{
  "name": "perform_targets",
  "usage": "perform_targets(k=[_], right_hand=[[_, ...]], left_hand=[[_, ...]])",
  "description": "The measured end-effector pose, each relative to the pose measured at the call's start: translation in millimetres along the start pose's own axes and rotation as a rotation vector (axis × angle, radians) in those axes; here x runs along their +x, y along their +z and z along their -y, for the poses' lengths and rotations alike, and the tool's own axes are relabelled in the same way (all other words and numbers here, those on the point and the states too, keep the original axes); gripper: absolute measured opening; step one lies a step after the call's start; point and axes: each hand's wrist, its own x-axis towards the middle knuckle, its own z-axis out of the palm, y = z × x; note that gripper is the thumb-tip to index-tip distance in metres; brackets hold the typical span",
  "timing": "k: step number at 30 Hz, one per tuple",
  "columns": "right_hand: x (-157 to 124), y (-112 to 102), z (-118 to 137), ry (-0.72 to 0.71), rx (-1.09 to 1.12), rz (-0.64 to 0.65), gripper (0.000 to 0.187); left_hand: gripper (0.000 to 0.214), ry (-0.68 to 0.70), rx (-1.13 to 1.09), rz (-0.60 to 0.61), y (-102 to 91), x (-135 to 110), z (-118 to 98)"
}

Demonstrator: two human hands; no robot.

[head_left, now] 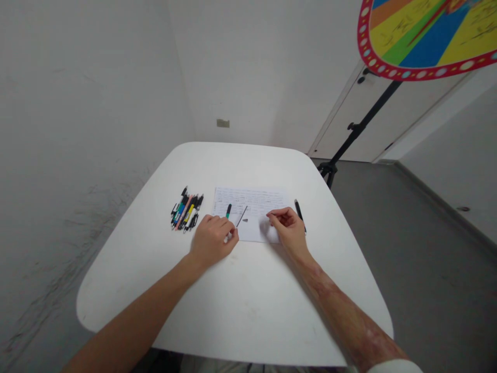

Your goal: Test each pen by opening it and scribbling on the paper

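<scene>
L hand point(215, 235) curled, knuckles up; R hand point(290, 228) w/ fingertips pinched.

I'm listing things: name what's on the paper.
Over the paper: writing, a pen, a thin stick, a small piece. The left hand hides the near left corner; the right hand, part of the right edge.

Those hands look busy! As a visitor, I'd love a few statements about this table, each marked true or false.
1. Bunched pens lie left of the paper. True.
2. The paper is blank. False: it bears lines of writing.
3. A black pen lies right of the right hand. True.
4. The right hand is on the bunched pens. False: it is by the paper's right side.
5. The colourful wheel stands on the table. False: the wheel is on a black stand.
</scene>
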Motion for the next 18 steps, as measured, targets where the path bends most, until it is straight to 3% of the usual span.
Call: perform_targets(k=[6,11,18], right_hand=[[-5,-1,8,-0.116,-0.312,0.113,0.016],[-8,0,12,-0.212,-0.591,0.254,0.021],[-6,2,8,-0.324,-0.762,0.353,0.013]], left_hand=[[0.021,-0.033,0.081,0.051,4.0,0,1],[0.022,-0.032,0.099,0.084,3.3,2,-1],[0.018,-0.002,0.08,0.087,5.0,0,0]])
